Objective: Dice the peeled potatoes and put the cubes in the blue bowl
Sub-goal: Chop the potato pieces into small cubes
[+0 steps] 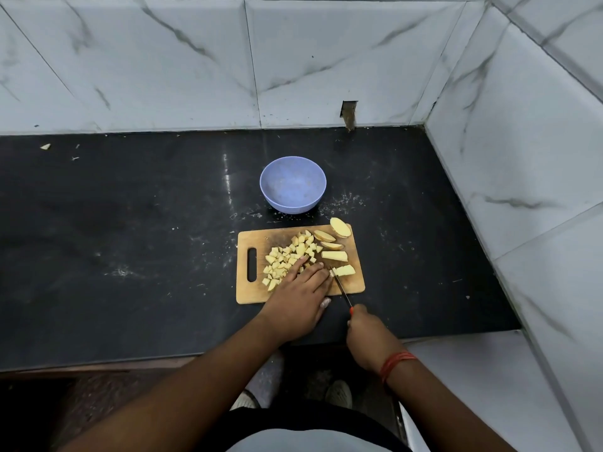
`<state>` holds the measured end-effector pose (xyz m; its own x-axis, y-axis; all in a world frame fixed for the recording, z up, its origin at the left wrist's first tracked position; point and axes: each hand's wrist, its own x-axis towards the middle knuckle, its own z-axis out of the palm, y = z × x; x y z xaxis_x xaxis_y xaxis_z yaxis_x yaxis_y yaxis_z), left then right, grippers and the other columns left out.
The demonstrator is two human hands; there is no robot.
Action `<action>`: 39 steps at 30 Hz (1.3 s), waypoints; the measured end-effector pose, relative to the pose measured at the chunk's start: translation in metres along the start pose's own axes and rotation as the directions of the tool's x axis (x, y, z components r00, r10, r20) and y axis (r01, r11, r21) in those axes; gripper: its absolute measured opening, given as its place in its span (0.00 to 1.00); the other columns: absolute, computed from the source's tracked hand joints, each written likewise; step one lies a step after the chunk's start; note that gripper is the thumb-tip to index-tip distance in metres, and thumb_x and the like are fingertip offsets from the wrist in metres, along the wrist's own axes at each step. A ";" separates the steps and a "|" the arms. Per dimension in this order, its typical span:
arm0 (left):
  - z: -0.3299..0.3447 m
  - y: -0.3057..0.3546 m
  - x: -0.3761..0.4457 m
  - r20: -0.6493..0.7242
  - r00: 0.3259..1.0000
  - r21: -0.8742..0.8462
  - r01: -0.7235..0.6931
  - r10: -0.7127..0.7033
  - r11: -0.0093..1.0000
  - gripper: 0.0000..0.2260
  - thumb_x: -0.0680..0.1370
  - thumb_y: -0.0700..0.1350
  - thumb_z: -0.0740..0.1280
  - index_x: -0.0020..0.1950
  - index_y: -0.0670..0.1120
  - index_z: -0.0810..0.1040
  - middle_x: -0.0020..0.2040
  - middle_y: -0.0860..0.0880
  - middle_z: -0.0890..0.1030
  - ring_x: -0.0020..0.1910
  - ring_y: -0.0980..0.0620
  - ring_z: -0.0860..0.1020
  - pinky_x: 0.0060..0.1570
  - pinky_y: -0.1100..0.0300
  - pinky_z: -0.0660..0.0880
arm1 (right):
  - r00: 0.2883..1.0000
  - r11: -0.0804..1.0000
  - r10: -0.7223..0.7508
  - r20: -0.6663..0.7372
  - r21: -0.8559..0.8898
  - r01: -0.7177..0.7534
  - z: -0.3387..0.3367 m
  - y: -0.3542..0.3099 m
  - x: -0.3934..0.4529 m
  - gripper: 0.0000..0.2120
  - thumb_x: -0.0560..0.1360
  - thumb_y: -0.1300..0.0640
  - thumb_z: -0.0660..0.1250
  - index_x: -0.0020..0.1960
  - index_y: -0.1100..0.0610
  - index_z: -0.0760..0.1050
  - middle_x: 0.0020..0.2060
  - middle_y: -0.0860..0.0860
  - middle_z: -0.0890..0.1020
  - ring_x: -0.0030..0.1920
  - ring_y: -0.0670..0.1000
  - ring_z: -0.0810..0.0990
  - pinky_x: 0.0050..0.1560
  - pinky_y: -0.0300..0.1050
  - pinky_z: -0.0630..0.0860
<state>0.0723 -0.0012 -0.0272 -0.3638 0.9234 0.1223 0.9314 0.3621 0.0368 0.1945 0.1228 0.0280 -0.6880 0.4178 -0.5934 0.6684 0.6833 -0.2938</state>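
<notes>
Two hands work at your cutting board (251,296): your left hand (298,300) lies flat with straight fingers on the potato cubes (287,259), while your right hand (367,334) grips the knife (341,287), its blade against a potato strip (344,271). The blue bowl (293,184) sits empty on the table (130,223) behind the board.

Both forearms are bare, with no sleeves in view. The left hand (298,300) wears nothing. Behind the right hand (367,334), a band of thin orange-red threads (394,365) wraps the wrist in several strands. Below are a pale grey shirt front (313,442), dark shorts (293,415) and 2 light-coloured shoes (339,394).
</notes>
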 end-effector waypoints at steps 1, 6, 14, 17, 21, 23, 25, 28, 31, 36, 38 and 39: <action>0.000 0.000 0.000 -0.004 1.000 0.000 -0.003 0.003 1.000 0.23 0.83 0.53 0.55 0.72 0.43 0.73 0.70 0.46 0.75 0.74 0.46 0.67 0.78 0.42 0.56 | 1.000 1.000 0.002 0.008 -0.009 -0.002 -0.001 -0.001 0.002 0.10 0.80 0.62 0.54 0.61 0.61 0.64 0.53 0.59 0.80 0.52 0.56 0.81 0.46 0.45 0.73; 0.000 -0.001 0.001 0.005 1.000 0.008 0.007 -0.007 1.000 0.23 0.83 0.53 0.56 0.72 0.42 0.73 0.69 0.46 0.75 0.73 0.46 0.68 0.77 0.42 0.56 | 0.998 0.996 0.039 0.038 -0.077 -0.036 -0.005 -0.004 0.006 0.11 0.77 0.66 0.56 0.59 0.61 0.63 0.53 0.60 0.80 0.53 0.56 0.81 0.45 0.45 0.72; -0.002 0.006 0.008 -0.043 0.999 0.003 -0.005 0.005 1.000 0.22 0.83 0.53 0.57 0.71 0.41 0.73 0.69 0.43 0.74 0.73 0.45 0.67 0.78 0.44 0.56 | 0.998 0.944 -0.004 0.067 0.329 -0.018 -0.015 0.041 -0.019 0.09 0.81 0.54 0.57 0.49 0.60 0.69 0.40 0.53 0.75 0.40 0.52 0.75 0.40 0.43 0.68; -0.001 0.018 0.027 -0.016 0.994 -0.038 -0.109 0.109 0.993 0.24 0.84 0.53 0.56 0.76 0.40 0.67 0.75 0.42 0.69 0.76 0.45 0.63 0.79 0.47 0.54 | 0.998 0.843 0.061 0.011 0.534 -0.058 -0.033 0.043 -0.014 0.11 0.80 0.51 0.58 0.49 0.59 0.69 0.36 0.54 0.73 0.33 0.50 0.70 0.35 0.47 0.66; 0.002 0.026 0.047 0.127 0.977 -0.017 -0.173 0.174 0.985 0.27 0.85 0.54 0.52 0.80 0.40 0.59 0.80 0.43 0.61 0.80 0.46 0.56 0.80 0.49 0.47 | 0.999 0.814 0.052 0.006 0.579 -0.046 -0.043 0.042 -0.006 0.12 0.80 0.49 0.58 0.50 0.59 0.69 0.35 0.55 0.73 0.31 0.52 0.69 0.35 0.48 0.68; 0.004 0.020 0.042 0.152 0.975 -0.023 -0.159 0.160 0.987 0.27 0.85 0.54 0.50 0.80 0.40 0.58 0.80 0.43 0.61 0.80 0.46 0.56 0.80 0.49 0.47 | 0.998 0.791 0.051 0.023 0.610 -0.055 -0.045 0.043 -0.006 0.11 0.81 0.49 0.58 0.50 0.58 0.68 0.34 0.55 0.72 0.29 0.51 0.69 0.31 0.46 0.67; 0.005 0.011 0.031 0.113 0.980 -0.004 -0.167 0.167 0.986 0.26 0.85 0.54 0.52 0.79 0.41 0.63 0.77 0.43 0.67 0.78 0.45 0.62 0.79 0.50 0.49 | 0.998 0.783 0.054 0.025 0.620 -0.057 -0.044 0.047 -0.006 0.11 0.81 0.49 0.58 0.50 0.57 0.69 0.34 0.54 0.72 0.28 0.49 0.69 0.30 0.45 0.66; 0.003 -0.001 0.014 0.052 0.988 0.031 -0.147 0.145 0.989 0.24 0.84 0.54 0.55 0.74 0.42 0.71 0.72 0.44 0.74 0.73 0.46 0.69 0.78 0.47 0.56 | 0.999 0.811 0.041 0.030 0.582 -0.051 -0.042 0.051 -0.004 0.10 0.81 0.48 0.57 0.50 0.56 0.68 0.34 0.53 0.73 0.30 0.48 0.69 0.33 0.47 0.67; -0.003 -0.008 0.014 0.039 0.999 -0.002 -0.018 0.018 1.000 0.25 0.84 0.55 0.54 0.76 0.42 0.69 0.76 0.43 0.69 0.76 0.45 0.65 0.78 0.46 0.56 | 1.000 0.868 0.021 0.013 0.496 -0.025 -0.042 0.047 0.000 0.09 0.81 0.49 0.56 0.49 0.54 0.68 0.37 0.53 0.75 0.34 0.49 0.72 0.37 0.48 0.70; -0.012 -0.009 0.031 0.125 0.989 0.035 0.069 -0.073 0.997 0.27 0.83 0.58 0.51 0.73 0.42 0.72 0.74 0.43 0.70 0.75 0.45 0.65 0.79 0.44 0.51 | 1.000 0.944 -0.003 -0.028 0.330 0.012 -0.047 0.030 0.010 0.09 0.82 0.51 0.55 0.49 0.56 0.67 0.39 0.51 0.74 0.38 0.48 0.74 0.38 0.44 0.69; -0.013 -0.006 0.033 0.127 0.990 0.032 0.058 -0.062 0.998 0.28 0.83 0.59 0.50 0.72 0.43 0.73 0.72 0.43 0.71 0.74 0.44 0.66 0.79 0.43 0.49 | 1.000 0.950 0.007 -0.016 0.312 -0.001 -0.050 0.026 0.014 0.08 0.82 0.51 0.55 0.49 0.55 0.67 0.40 0.51 0.74 0.39 0.48 0.74 0.37 0.43 0.68; -0.014 -0.006 0.034 0.122 0.990 0.020 0.065 -0.067 0.998 0.28 0.83 0.59 0.50 0.73 0.43 0.72 0.71 0.42 0.70 0.74 0.44 0.66 0.79 0.44 0.48 | 1.000 0.951 0.014 -0.008 0.310 -0.011 -0.050 0.024 0.016 0.08 0.82 0.51 0.55 0.50 0.55 0.67 0.41 0.51 0.74 0.39 0.48 0.74 0.38 0.43 0.69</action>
<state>0.0543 0.0266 -0.0093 -0.4238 0.9057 -0.0019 0.9055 0.4237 0.0245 0.1855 0.1758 0.0497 -0.6806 0.4325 -0.5913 0.7307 0.4594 -0.5050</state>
